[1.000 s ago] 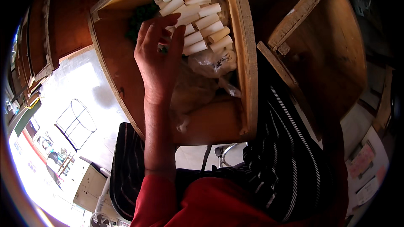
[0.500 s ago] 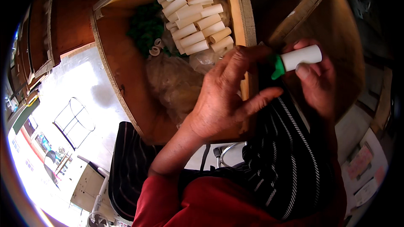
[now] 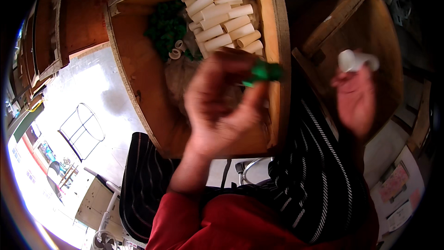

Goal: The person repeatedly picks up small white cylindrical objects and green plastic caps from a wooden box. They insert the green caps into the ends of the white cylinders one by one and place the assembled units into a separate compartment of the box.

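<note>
Over the near right corner of a wooden box (image 3: pixel 122 71), my left hand (image 3: pixel 219 106) pinches a small green plastic piece (image 3: pixel 263 73) between thumb and fingers. My right hand (image 3: pixel 356 99) is above a second wooden box (image 3: pixel 386 32) on the right. A white tube (image 3: pixel 350 60), smeared by motion, is at its fingertips. The blur hides whether the fingers grip it, and no green shows on it. Inside the first box lies a stack of white and cream tubes (image 3: pixel 217 16). Left of them are a heap of green pieces (image 3: pixel 165 28) and several white rings (image 3: pixel 175 54).
Clear plastic bags (image 3: pixel 175 78) lie in the first box under the tubes. My lap in black striped cloth (image 3: pixel 319 171) is below the boxes. On the floor at left stands a black wire frame (image 3: pixel 83 132). A printed sheet (image 3: pixel 397 185) lies at lower right.
My right hand has turned and moved slightly right and down with the white tube, whose green end no longer shows. My left hand has drawn back left and now pinches a green piece.
</note>
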`<act>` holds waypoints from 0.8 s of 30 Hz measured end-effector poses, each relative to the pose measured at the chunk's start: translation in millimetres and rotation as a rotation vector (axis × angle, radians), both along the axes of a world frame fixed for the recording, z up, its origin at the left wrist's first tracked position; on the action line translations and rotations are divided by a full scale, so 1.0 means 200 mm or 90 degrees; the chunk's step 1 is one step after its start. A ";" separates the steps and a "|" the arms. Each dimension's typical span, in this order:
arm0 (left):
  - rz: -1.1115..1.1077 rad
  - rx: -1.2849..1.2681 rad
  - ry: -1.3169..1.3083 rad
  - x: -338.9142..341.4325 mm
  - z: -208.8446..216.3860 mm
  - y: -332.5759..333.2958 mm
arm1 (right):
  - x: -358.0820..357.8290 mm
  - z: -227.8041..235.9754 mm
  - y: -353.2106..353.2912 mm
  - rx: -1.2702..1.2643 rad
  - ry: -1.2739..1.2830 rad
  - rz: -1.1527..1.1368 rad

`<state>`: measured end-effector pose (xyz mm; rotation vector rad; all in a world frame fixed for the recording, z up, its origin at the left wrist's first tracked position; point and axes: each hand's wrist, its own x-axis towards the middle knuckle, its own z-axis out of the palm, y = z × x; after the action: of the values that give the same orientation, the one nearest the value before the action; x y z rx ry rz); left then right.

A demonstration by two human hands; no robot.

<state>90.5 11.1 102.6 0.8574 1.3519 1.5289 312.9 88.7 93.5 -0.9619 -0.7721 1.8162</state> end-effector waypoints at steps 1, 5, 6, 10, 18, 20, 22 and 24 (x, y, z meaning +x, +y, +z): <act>0.029 -0.020 0.010 -0.08 0.00 -0.01 | 0.05 0.02 0.05 0.060 -0.047 -0.059; 0.180 -0.145 0.542 -0.44 -0.03 0.01 | 0.04 0.07 0.03 0.088 -0.185 -0.025; 0.187 -0.122 0.524 -0.46 -0.04 0.00 | 0.01 0.06 0.02 0.080 -0.191 0.011; 0.055 -0.069 0.333 -0.35 -0.07 0.01 | -0.13 0.07 -0.03 0.026 -0.174 0.105; -0.198 -0.020 0.282 0.03 -0.06 0.06 | -0.21 0.06 -0.08 -0.067 -0.089 0.203; -0.211 -0.007 0.290 0.03 -0.07 0.07 | -0.20 0.05 -0.09 -0.068 -0.104 0.208; -0.193 -0.026 0.340 0.01 -0.08 0.08 | -0.21 0.09 -0.07 -0.052 -0.132 0.232; -0.149 -0.037 0.353 -0.05 -0.08 0.09 | -0.18 0.07 -0.04 0.030 -0.127 0.221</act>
<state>79.5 30.1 86.8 1.4165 1.6029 1.1028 276.5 81.6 107.0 -1.0378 -1.1583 2.0041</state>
